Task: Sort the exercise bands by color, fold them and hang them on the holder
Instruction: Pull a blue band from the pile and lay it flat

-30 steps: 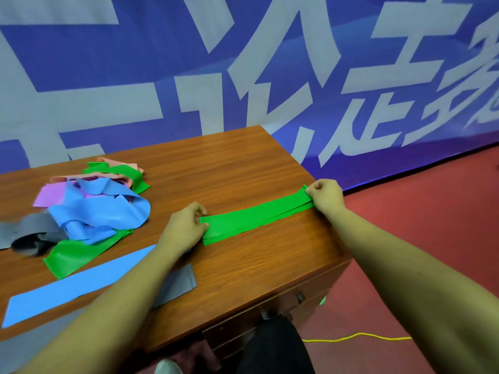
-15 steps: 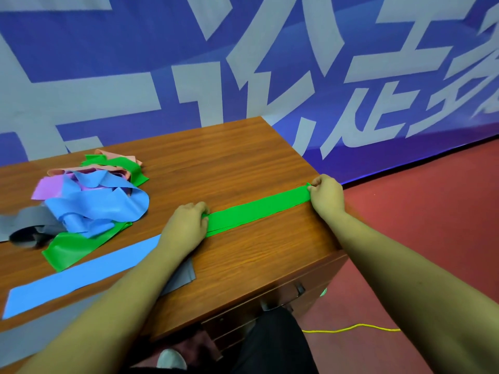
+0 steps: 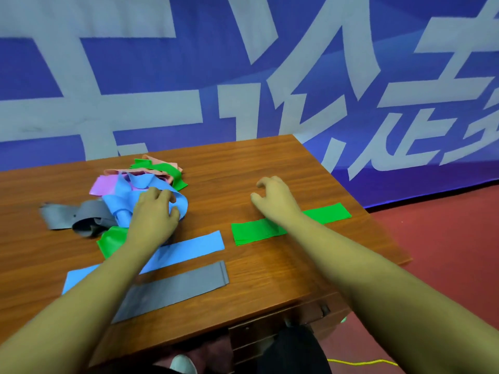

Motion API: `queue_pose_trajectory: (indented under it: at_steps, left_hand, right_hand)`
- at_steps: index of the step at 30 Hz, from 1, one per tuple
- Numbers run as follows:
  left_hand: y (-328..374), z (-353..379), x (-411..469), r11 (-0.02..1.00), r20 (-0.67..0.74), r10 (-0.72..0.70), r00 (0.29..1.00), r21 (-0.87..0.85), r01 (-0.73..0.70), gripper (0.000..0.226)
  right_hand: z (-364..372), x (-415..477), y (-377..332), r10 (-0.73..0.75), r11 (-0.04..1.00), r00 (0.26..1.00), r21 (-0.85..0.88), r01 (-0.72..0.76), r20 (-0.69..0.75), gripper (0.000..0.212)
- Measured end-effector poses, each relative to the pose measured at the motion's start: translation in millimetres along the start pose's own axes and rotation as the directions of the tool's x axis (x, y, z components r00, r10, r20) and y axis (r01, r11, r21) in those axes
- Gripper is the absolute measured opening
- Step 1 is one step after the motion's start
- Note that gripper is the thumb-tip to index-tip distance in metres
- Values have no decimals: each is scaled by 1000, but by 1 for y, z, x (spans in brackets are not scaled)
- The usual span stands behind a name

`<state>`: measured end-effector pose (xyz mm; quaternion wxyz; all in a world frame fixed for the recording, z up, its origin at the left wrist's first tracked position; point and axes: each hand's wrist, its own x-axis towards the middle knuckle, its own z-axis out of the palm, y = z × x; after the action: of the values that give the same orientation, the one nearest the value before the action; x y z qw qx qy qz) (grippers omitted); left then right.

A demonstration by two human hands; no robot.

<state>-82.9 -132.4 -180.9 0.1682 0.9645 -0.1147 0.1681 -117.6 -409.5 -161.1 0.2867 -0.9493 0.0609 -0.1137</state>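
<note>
The person is leaning over a wooden bench with both bare arms stretched forward. The left hand is resting on top of a tangled heap of bands at the left of the bench, its fingers bending down onto a loose blue band and the thumb lying against the same band; whether it is really pinching the band cannot be told from behind. The right hand is hovering over bare wood to the right of the heap, fingers loosely curled and holding nothing, while its forearm is crossing above a folded green band. That green band is lying flat near the right end of the bench, running at a slant toward the far right edge. Just to its left, a folded blue band is lying flat, partly hidden by the left forearm, and a folded grey band is lying beside it nearer the front edge. In the heap, a purple band, a salmon band, a crumpled green band and a loose grey band are mingling with the blue one, and another green band is poking out beneath the left wrist. A blue banner with large white characters is hanging behind the bench, and a yellow cable is trailing across the red floor.
</note>
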Motion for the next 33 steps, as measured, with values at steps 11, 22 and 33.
queue_pose_trajectory:
  at_steps: [11,22,33]
  left_hand:
    - [-94,10,-3,994,195,-73,978,91,56,43]
    - [-97,-15,6,946,22,-99,995,-307,101,29]
    - [-30,-143,56,732,-172,-68,983,-678,-68,12]
  right_hand:
    - [119,21,-117,-135,987,937,128,99,323,44]
    - [111,35,-138,-116,929,991,358,87,62,7]
    - [-5,42,-196,-83,736,980,652,184,-184,9]
